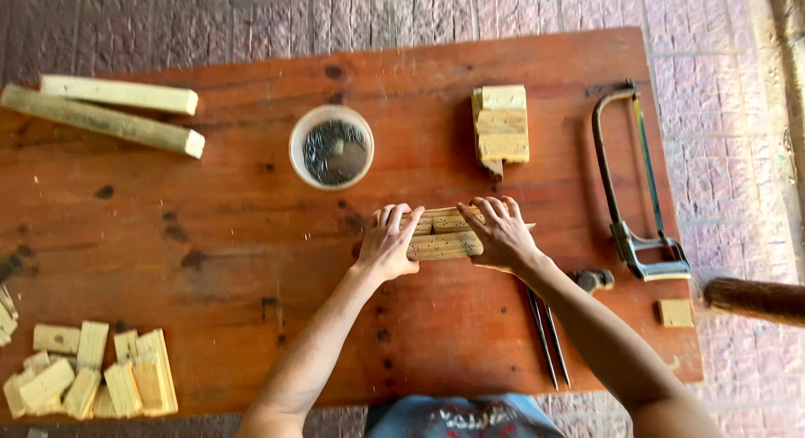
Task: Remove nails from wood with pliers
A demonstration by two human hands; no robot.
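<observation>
Translucent plastic tub of dark nails just beyond both hands.

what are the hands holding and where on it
Both hands press on a small bundle of wooden slats lying on the table: the left hand covers its left end, the right hand its right end.

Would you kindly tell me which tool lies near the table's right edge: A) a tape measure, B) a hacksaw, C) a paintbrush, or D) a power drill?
B: a hacksaw with a dark frame and thin blade lies lengthwise by the right edge of the wooden table.
</observation>
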